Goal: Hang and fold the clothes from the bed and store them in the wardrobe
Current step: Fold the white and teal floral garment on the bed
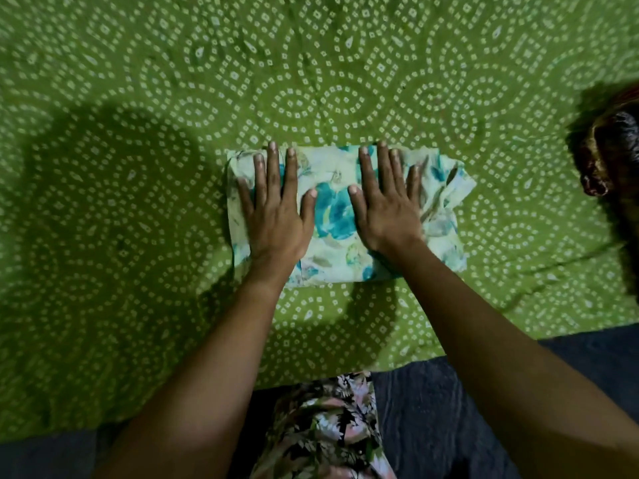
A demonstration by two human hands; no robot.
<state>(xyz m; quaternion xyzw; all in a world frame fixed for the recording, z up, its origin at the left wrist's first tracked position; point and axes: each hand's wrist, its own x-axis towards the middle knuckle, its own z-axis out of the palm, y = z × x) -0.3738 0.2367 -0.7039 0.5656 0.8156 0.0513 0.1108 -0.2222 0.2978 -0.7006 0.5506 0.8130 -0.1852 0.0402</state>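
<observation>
Lying under both palms, the folded floral garment [333,219] rests on the green bedsheet [138,167]. The left hand [276,209] and right hand [387,212] press it flat, fingers straight and spread. A careless lift could spill the crumpled layers beyond the right hand's little finger and undo the fold. The cloth looks thin and pale, with blue blooms between the thumbs.

- Dim light; a broad head-and-arm shadow falls across the green, white-dotted cotton bedsheet [380,63] at frame's left.
- Wide-angle bending and blur soften the edges.
</observation>
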